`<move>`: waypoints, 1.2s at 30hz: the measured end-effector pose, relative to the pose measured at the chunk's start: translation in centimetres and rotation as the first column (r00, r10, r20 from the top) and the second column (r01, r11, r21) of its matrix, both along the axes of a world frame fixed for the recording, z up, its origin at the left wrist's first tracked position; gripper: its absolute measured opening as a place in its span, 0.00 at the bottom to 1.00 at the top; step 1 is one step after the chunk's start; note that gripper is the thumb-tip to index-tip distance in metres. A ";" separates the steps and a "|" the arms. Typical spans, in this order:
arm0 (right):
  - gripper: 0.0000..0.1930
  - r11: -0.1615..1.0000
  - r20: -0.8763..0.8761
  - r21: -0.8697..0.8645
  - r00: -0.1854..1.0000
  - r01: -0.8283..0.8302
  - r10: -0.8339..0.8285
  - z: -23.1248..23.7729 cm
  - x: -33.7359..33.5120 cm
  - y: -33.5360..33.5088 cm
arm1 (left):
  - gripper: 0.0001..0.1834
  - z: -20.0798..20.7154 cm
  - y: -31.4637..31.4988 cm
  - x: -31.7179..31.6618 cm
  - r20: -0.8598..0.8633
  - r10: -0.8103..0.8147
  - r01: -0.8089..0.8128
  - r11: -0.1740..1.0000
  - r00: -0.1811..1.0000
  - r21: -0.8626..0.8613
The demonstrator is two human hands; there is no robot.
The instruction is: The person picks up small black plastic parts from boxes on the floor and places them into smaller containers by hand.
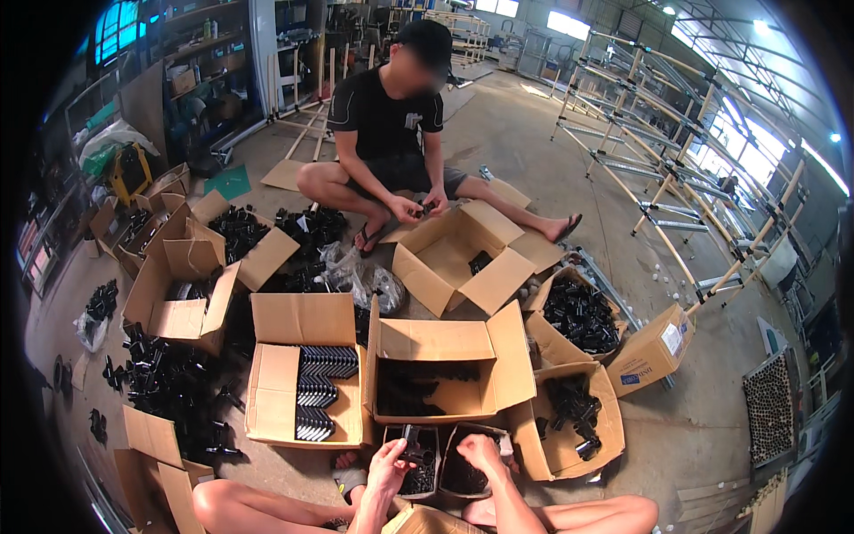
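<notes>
our l hand (388, 465) held the fitting (414, 452), just l of our r hand (481, 453) over the box (452, 493); couldn't tell r's grip.

Glossy fitting (414, 449), perhaps coated metal; matt cardboard box (302, 319); crinkled, shiny plastic bag (350, 270); dull concrete floor (501, 125).

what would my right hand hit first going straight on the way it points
Probably the near edge of the open carton just beyond the right hand, though its height against that edge is hard to judge.
</notes>
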State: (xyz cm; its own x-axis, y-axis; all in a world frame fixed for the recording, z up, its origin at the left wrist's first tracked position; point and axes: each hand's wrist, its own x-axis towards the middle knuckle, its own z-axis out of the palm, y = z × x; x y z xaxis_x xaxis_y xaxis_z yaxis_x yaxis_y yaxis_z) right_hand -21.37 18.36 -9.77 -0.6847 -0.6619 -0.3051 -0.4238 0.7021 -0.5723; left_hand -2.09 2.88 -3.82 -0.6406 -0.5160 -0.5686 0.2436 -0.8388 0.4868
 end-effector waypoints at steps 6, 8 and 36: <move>0.17 0.899 0.068 0.354 0.965 -0.259 0.252 -4.3 5.1 1.9 | 0.11 1.5 0.7 0.1 -0.172 -0.034 0.065 0.981 0.985 0.181; 0.18 0.915 0.129 0.339 0.974 -0.221 0.188 -5.0 4.1 1.7 | 0.12 1.4 1.2 -0.3 -0.187 -0.085 0.107 0.988 0.979 0.108; 0.08 0.967 0.018 0.250 0.999 -0.044 0.041 -4.5 4.4 1.1 | 0.15 -1.9 2.8 -0.2 0.201 -0.129 0.142 0.988 0.971 -0.054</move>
